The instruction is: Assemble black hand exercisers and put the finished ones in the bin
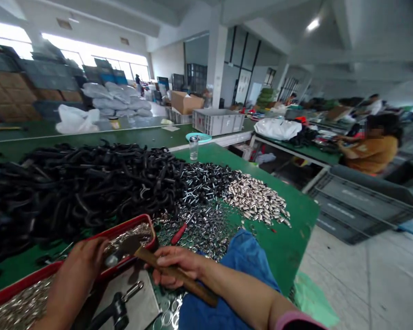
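My right hand (177,268) is wrapped round the wooden handle of a hammer (147,257), its metal head pointing left over the rim of a red tray (131,224). My left hand (80,266) is closed near the hammer head, pinching a small metal piece (110,261) that I cannot make out clearly. Below the hands lies a grey metal plate (137,302) with a black clamp lever (115,309) on it. A blue cloth (241,256) lies under my right forearm.
A big heap of black curved tubes (72,188) covers the green table (289,243). Piles of metal rings (206,227), silver sleeves (258,199) and bolts (206,178) lie right of it. A clear cup (193,147), grey crates (217,121) and a seated person (371,146) are beyond.
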The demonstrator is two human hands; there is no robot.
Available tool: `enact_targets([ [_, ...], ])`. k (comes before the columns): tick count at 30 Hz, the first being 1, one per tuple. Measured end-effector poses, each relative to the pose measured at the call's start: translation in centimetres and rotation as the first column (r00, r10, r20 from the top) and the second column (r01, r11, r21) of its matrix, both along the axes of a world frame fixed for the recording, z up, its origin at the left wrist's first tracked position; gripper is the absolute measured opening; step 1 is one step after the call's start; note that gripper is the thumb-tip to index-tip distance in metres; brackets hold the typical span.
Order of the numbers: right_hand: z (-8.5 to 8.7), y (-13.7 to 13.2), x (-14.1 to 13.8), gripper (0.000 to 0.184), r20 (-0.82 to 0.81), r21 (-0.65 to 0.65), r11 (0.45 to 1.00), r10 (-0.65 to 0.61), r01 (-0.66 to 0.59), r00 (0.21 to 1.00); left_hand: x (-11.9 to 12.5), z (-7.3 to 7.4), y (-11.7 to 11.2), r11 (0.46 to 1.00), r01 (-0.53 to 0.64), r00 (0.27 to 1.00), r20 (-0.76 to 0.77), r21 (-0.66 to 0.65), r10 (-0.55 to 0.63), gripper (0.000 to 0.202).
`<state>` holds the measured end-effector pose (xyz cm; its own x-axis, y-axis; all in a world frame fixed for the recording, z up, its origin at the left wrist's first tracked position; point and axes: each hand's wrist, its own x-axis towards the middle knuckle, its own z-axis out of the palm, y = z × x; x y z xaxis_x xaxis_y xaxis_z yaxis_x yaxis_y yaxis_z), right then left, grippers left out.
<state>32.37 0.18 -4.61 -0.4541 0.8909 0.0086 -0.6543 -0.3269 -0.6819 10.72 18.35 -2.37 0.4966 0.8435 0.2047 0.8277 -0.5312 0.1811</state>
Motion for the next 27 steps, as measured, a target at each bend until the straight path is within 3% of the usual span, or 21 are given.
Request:
enact_targets([
  [2, 0.8, -0.7, -0.5, 0.047, -0.016, -0.024, 1.000, -0.013, 0.013, 1.000, -0.2, 1.3, -1.4, 0.998, 0.024, 0.977, 0.212, 0.052, -0.034, 0.032],
  [5, 1.9, -1.5, -0.6, 0.039, 0.020, -0.058, 0.995, -0.084, 0.085, 0.996, -1.1, 3.1, -3.9, 1.000, -0.007, 0.891, 0.454, 0.008, 0.002, 0.027],
  [8, 2.1, -1.2, -0.1, 0.040, 0.109, -0.107, 0.980, -0.156, 0.168, 0.982, -2.6, 3.4, -6.3, 0.981, -0.030, 0.771, 0.620, -0.189, 0.143, 0.021],
  [10, 2.5, -1.1, 0.0, 0.041, 0.168, -0.129, 0.969, -0.188, 0.211, 0.968, -3.8, 3.3, -8.1, 0.952, 0.006, 0.744, 0.637, -0.307, 0.201, 0.021],
  [12, 3.5, -1.4, -0.1, 0.041, 0.209, -0.140, 0.960, -0.211, 0.243, 0.955, -4.7, 3.0, -9.8, 0.942, 0.045, 0.778, 0.604, -0.333, 0.177, 0.019],
  [14, 4.7, -1.9, -0.2, 0.042, 0.248, -0.140, 0.961, -0.200, 0.240, 0.948, -5.2, 2.7, -10.8, 0.958, 0.071, 0.844, 0.528, -0.277, 0.090, 0.020],
  [18, 6.5, -2.7, -0.5, 0.050, 0.417, -0.135, 0.967, -0.142, 0.216, 0.898, -4.9, 2.0, -11.2, 0.979, 0.101, 0.953, 0.299, -0.178, -0.044, 0.025],
  [23, 6.2, -3.7, -1.1, 0.055, 0.540, -0.142, 0.963, -0.118, 0.228, 0.833, -3.8, 1.3, -11.5, 0.985, 0.064, 0.993, 0.108, -0.159, -0.047, 0.027],
  [27, 5.8, -4.1, -1.1, 0.054, 0.603, -0.110, 0.972, -0.100, 0.207, 0.791, -3.6, 1.1, -11.8, 0.988, 0.058, 0.997, 0.061, -0.144, -0.049, 0.028],
])
